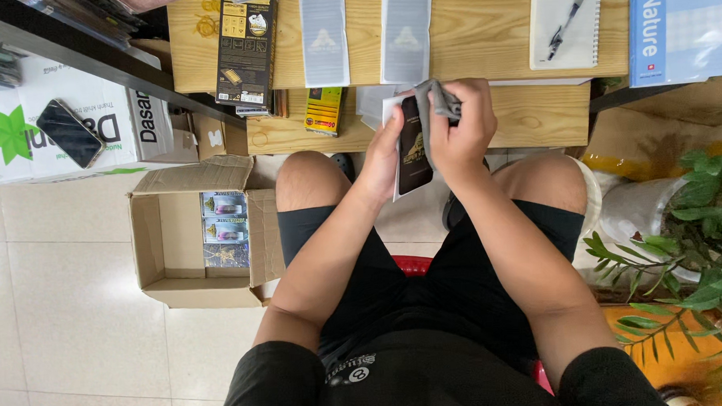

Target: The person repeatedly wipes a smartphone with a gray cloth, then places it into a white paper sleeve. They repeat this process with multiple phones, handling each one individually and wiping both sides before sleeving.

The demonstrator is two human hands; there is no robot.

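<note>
— What packaging lies around?

— A black-and-yellow box (246,51) and two pale rectangular sheets (324,38) lie on the wooden table (483,31); a blue booklet (679,28) sits at its right end. An open carton (170,234) stands on the floor.

— And the hands?

— Above the knees, the left hand (385,154) grips the edge of a dark glass panel (413,149), long axis running away from the person. The right hand (462,127) is closed on a grey cloth (436,100) pressed against the panel's upper end.

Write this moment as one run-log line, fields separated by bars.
left hand: holds flat black glass panel by edge | right hand: presses grey cloth on panel | place: above knees, before wooden table
</note>
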